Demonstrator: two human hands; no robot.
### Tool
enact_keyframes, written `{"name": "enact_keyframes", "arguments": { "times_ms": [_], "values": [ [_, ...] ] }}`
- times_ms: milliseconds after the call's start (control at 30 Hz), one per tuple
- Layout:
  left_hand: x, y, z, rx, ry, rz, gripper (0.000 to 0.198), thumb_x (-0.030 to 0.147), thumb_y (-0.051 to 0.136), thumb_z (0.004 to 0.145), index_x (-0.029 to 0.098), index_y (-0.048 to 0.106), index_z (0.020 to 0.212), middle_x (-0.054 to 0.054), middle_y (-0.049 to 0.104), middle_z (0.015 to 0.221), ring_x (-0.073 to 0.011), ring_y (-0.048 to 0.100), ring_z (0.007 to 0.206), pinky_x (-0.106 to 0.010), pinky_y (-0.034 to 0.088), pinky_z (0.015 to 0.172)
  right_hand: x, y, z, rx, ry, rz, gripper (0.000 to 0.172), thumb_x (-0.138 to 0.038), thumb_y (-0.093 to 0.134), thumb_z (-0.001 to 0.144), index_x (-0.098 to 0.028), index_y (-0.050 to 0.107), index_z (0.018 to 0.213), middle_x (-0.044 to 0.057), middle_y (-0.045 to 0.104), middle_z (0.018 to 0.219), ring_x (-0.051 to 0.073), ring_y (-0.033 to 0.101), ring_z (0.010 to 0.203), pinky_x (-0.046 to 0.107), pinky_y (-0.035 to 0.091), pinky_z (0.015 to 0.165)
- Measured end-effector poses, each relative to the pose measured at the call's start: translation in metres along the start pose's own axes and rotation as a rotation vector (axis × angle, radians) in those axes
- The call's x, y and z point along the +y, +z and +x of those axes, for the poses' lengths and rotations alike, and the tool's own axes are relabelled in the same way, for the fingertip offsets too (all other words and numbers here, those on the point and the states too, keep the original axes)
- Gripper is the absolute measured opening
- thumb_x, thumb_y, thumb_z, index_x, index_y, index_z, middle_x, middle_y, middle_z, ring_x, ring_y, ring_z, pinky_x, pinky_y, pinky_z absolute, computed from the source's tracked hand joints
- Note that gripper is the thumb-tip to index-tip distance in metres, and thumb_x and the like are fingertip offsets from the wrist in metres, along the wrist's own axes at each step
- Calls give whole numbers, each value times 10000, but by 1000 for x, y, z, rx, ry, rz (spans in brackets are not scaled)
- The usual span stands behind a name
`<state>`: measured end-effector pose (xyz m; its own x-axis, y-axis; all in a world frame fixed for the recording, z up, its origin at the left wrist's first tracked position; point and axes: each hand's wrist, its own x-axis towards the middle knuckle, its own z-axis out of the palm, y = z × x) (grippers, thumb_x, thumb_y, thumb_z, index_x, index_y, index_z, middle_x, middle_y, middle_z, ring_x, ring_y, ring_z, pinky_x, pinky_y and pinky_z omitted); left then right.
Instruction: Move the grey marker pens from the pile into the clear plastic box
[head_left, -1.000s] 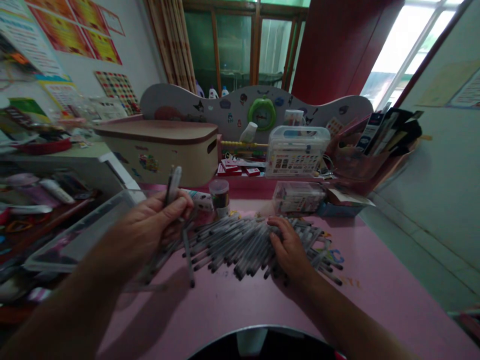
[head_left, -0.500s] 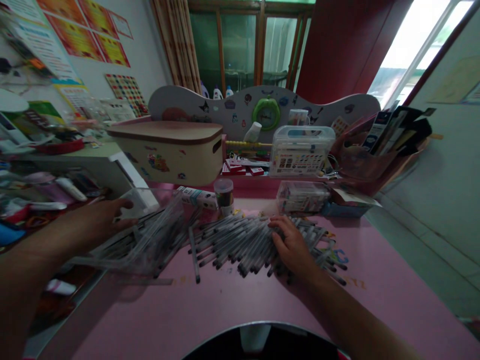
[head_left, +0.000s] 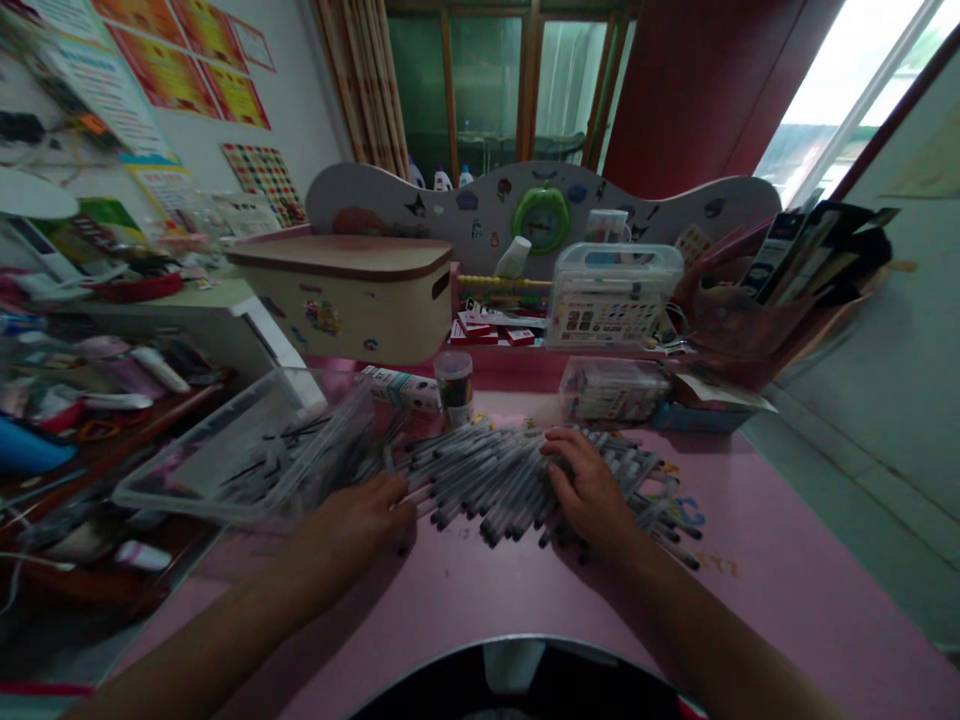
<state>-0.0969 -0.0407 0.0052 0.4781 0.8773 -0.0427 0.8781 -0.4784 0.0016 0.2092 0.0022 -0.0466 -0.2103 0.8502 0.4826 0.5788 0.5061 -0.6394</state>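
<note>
A big pile of grey pens lies on the pink desk. My right hand rests flat on the right part of the pile with its fingers spread, holding nothing. At the pile's left end, my left hand has its fingers curled down onto the tips of a few pens. Just left of that hand stands a clear plastic box, tilted, with several pens inside.
A small dark-lidded jar and a clear case stand behind the pile. Farther back are a beige lidded box, a clear marker case and a green clock. A cluttered shelf lies to the left.
My left hand held a few pens up, swung left to the clear box, and has come back to the pile without them. The right hand stayed on the pile.
</note>
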Motion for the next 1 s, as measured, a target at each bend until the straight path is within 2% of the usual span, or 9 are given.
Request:
{"name": "enact_keyframes", "arguments": {
  "times_ms": [100,233,333,433,567,700,867,933,1000],
  "values": [
    [-1,11,5,-83,81,82,369,-11,479,841,218,739,965,-72,687,929,-220,656,826,-300,487,688,-2,0,-1,-1,3,2,218,-107,492,886,-176,646,1024,139,624,1202,278,573,1170,485,435,1035],
    [-15,21,4,-39,125,132,363,-18,505,831,218,743,970,-77,692,952,-213,660,821,-308,519,702,-3,0,-2,5,-3,6,223,-102,503,876,-187,649,1021,130,627,1203,275,577,1164,478,441,1028],
    [-26,28,1,150,230,209,456,-59,478,806,226,728,1060,-86,724,1034,-215,672,835,-313,530,705,-3,1,-2,9,-7,20,235,-93,501,870,-194,650,1023,122,629,1199,270,573,1170,473,437,1035],
    [-21,23,1,461,379,183,442,-33,465,842,212,695,1129,-111,736,1132,-217,691,865,-316,535,726,-3,2,-3,4,0,59,245,-108,486,891,-194,644,1058,123,633,1206,267,564,1184,480,419,1057],
    [23,3,16,689,454,-312,291,71,506,914,224,659,1108,-92,750,1109,-197,707,980,-279,541,817,-7,1,-6,-31,31,185,387,-154,479,921,-204,557,1296,128,574,1352,265,511,1275,494,379,1098],
    [71,-7,46,563,136,-1168,137,204,517,960,215,635,1030,-64,736,1039,-150,709,831,-235,541,707,-17,-4,-9,-115,23,369,588,-187,539,896,-246,409,1466,107,482,1482,264,457,1344,462,375,1103],
    [92,1,86,494,-80,-1700,130,315,669,879,204,659,944,-21,714,935,-148,663,889,-253,508,840,-26,-6,-5,-227,167,530,244,-270,515,943,-203,657,1129,54,673,996,211,629,929,340,499,836],
    [98,10,95,427,-137,-1792,197,372,691,859,203,673,957,-27,711,963,-150,660,894,-257,507,840,-25,-3,-3,-259,246,567,232,-323,495,967,-184,681,972,18,621,799,167,589,733,280,479,676],
    [106,20,99,315,-182,-1901,275,435,697,843,198,674,981,-32,703,909,-151,661,803,-259,522,756,-21,1,-3,-276,305,626,263,-368,510,963,-177,687,999,-10,564,720,134,521,619,242,429,568]
  ]
}}
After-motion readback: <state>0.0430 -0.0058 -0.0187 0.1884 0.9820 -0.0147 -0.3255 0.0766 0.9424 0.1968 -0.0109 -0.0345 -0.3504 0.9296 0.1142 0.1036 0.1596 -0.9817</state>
